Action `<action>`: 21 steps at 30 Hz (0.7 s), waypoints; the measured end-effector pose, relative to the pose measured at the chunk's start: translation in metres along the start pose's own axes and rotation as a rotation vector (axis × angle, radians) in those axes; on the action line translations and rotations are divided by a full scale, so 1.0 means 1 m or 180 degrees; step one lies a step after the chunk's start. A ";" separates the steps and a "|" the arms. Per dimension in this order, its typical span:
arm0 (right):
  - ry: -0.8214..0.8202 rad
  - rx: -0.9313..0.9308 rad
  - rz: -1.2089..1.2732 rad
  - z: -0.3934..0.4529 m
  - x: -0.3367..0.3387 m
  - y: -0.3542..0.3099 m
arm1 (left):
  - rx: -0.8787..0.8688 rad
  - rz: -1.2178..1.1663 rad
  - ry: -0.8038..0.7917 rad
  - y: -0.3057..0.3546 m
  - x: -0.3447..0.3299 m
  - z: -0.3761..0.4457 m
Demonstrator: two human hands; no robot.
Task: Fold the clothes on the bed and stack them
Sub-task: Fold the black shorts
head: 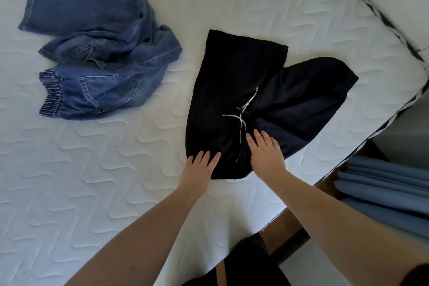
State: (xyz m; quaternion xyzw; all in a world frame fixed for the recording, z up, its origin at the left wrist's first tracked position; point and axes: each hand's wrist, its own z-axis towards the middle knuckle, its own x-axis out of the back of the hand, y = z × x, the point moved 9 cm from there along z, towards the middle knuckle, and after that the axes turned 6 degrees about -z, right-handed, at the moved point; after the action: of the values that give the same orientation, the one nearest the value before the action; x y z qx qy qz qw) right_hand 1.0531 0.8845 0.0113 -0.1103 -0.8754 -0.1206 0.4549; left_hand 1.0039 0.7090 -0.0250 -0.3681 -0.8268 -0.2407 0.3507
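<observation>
The black drawstring trousers (234,100), right of the crumpled blue denim jeans (92,58) on the white quilted mattress (92,169), are pressed flat by the left hand (199,167) and right hand (267,153), fingers straight, nothing grasped. The splayed leg could be creased if folded unaligned.

Soft, even daylight fills my view; the white mattress (92,169) looks bright with a faint bluish cast. Shadows are weak, only a thin one beside my forearms. The black trousers (220,90) are so dark their folds barely show. The wide lens bends the mattress edge at the right, where the upper corner is smeared with blur.
</observation>
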 end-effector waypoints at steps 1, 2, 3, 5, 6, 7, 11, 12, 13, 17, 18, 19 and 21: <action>-0.0086 0.0002 -0.0032 0.002 -0.006 0.002 | 0.0027 -0.0032 -0.0153 0.001 -0.006 0.003; -0.0122 0.0000 -0.0035 0.004 -0.010 0.004 | 0.0065 -0.0057 -0.0261 0.000 -0.011 0.005; -0.0122 -0.0015 -0.0028 0.006 -0.013 0.005 | 0.0102 -0.0078 -0.0327 -0.001 -0.014 0.006; -0.0115 -0.0090 -0.0013 0.009 -0.017 0.009 | 0.0129 -0.0111 -0.0373 -0.002 -0.019 0.009; -0.0115 -0.0130 -0.0018 0.012 -0.019 0.011 | 0.0119 -0.0097 -0.0336 -0.002 -0.020 0.010; -0.0154 -0.0174 -0.0018 0.013 -0.021 0.013 | 0.0103 -0.0084 -0.0298 -0.001 -0.021 0.010; -0.0267 -0.0217 -0.0070 0.010 -0.026 0.021 | 0.0100 -0.0093 -0.0111 0.000 -0.014 0.006; -0.0276 -0.0202 -0.0078 0.007 -0.027 0.024 | 0.0135 -0.0127 -0.0064 -0.002 -0.012 0.003; -0.0277 -0.0173 -0.0089 0.004 -0.028 0.026 | 0.0173 -0.0186 -0.0006 -0.005 -0.010 0.000; -0.0057 -0.0221 -0.0167 -0.020 -0.028 0.042 | 0.0283 -0.0572 0.0323 -0.019 0.009 -0.017; 0.0074 -0.0264 -0.0090 -0.025 -0.025 0.046 | 0.0306 -0.0748 0.0446 -0.022 0.015 -0.021; 0.0220 -0.0311 0.0047 -0.031 -0.020 0.050 | 0.0379 -0.0996 0.0582 -0.027 0.023 -0.027; 0.0305 -0.0326 0.0232 -0.046 -0.012 0.052 | 0.0541 -0.1524 0.0900 -0.038 0.041 -0.045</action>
State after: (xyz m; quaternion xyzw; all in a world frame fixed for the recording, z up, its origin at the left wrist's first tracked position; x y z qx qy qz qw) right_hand 1.1107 0.9189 0.0330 -0.1593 -0.8408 -0.1537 0.4941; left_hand 0.9730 0.6745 0.0300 -0.0945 -0.8502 -0.2954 0.4253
